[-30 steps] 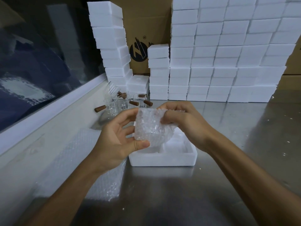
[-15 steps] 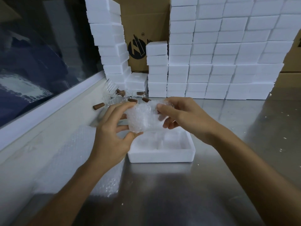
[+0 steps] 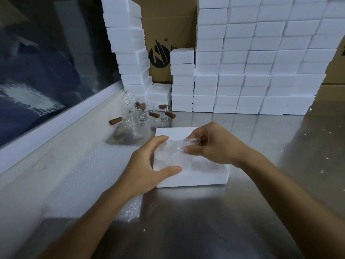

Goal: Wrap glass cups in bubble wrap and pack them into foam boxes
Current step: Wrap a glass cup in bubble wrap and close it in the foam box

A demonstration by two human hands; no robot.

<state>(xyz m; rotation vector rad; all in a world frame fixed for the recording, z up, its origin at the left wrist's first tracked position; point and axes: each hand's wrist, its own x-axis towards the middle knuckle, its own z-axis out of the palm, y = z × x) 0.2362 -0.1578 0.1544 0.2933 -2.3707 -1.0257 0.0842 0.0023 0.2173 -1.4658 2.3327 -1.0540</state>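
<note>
A cup wrapped in bubble wrap [image 3: 172, 153] sits low inside an open white foam box [image 3: 205, 179] on the steel table. My left hand [image 3: 147, 165] curls round the bundle's left side, thumb along the box's front rim. My right hand [image 3: 209, 144] pinches the bunched wrap at the bundle's right end. The glass inside is hidden by the wrap. Several bare glass cups with brown wooden handles [image 3: 142, 114] stand behind the box to the left.
Sheets of bubble wrap [image 3: 97, 176] lie on the table at my left. Stacks of white foam boxes [image 3: 252, 71] and cardboard cartons [image 3: 168, 34] wall off the back. A window ledge [image 3: 46, 128] runs along the left. Bare steel lies at the right and front.
Both hands have lowered the wrapped cup from above the foam box down into it. My right hand's fingers have closed on the wrap's end.
</note>
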